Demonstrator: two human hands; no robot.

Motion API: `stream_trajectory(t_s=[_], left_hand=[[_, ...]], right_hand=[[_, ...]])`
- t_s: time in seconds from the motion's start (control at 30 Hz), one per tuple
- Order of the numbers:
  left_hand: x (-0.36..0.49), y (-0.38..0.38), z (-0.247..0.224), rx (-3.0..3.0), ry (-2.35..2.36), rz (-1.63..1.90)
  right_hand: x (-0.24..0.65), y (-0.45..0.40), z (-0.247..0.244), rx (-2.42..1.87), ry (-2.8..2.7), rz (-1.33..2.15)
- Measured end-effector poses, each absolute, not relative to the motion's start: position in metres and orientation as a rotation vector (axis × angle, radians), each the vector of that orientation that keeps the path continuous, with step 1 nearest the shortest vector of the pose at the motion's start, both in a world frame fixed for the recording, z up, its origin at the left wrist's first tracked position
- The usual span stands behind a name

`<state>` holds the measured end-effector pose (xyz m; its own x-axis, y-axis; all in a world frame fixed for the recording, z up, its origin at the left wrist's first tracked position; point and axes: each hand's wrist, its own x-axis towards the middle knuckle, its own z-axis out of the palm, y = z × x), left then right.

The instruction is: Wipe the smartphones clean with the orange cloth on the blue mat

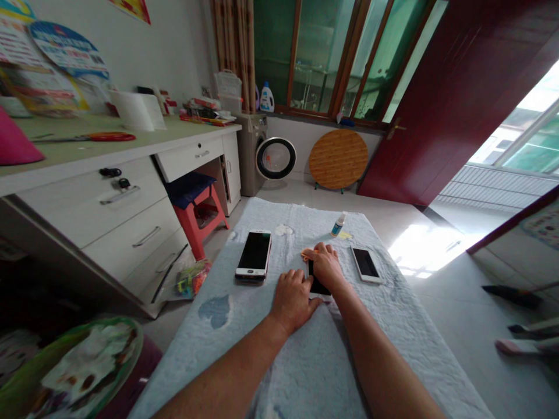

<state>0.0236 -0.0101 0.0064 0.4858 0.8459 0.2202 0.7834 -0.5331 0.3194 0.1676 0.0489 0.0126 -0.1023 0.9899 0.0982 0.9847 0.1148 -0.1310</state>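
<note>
A phone with a black screen point(318, 286) lies on the cloth-covered table point(305, 361) between my hands. My left hand point(293, 299) rests at the phone's left edge, its fingers bent and the thumb at the near end. Over the phone's upper part, my right hand point(325, 266) presses with its fingers closed on an orange cloth point(305, 254), which mostly hides beneath them. To the left is a stack of phones point(254, 254), the top one white-framed. A white phone point(366, 263) lies to the right. Beyond my right hand stands a small spray bottle point(338, 226).
A pink stool point(200, 217) and a desk point(109, 201) stand to the left, with a plastic bag point(190, 279) on the floor. At the lower left is a full bin point(142, 349). A washing machine point(251, 151) with its door open is behind the table.
</note>
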Motion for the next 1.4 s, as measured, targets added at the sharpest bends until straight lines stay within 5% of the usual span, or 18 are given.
stream_trajectory(t_s=[1.4], left_hand=[[0.028,-0.006,-0.004,2.353,1.565,0.786]], right_hand=[[0.169,0.033,0.017,-1.747,-2.409,0.313]])
